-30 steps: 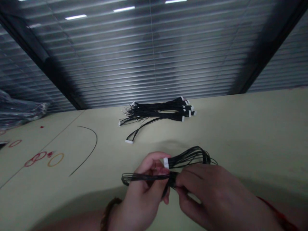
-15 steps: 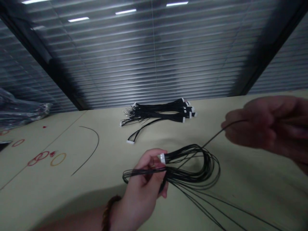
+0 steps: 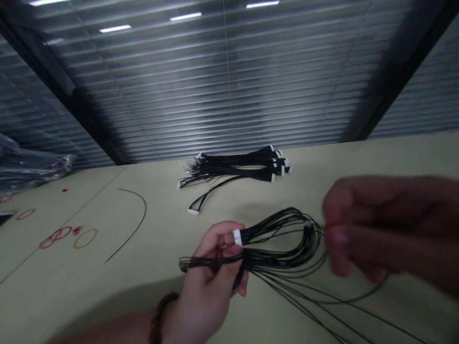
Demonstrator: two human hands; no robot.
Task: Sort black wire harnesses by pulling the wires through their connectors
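My left hand (image 3: 211, 286) is closed around a bundle of thin black wires (image 3: 279, 260), which is looped back on itself. A white connector (image 3: 237, 237) at one end of the wires sits by my left index finger. Folded wire ends poke out to the left over the thumb, and several long strands trail toward the lower right. My right hand (image 3: 373, 231), blurred, pinches a single black wire (image 3: 369, 292) beside the loop's right side; its tail curves out below the fingers. A small pale piece (image 3: 307, 224) shows on the loop's upper right.
Behind the hands lies a pile of black wire harnesses (image 3: 236, 167) with white connectors. A loose black wire (image 3: 145, 212) curves across the table at left. Further left are red rubber bands (image 3: 53, 237), a yellow rubber band (image 3: 86, 239) and a clear plastic bag (image 3: 32, 165). Window blinds stand behind.
My right hand has moved down and slightly left, closer to the wire loop. The strand it holds was stretched up to the right and now bends at the hand. My left hand keeps its grip.
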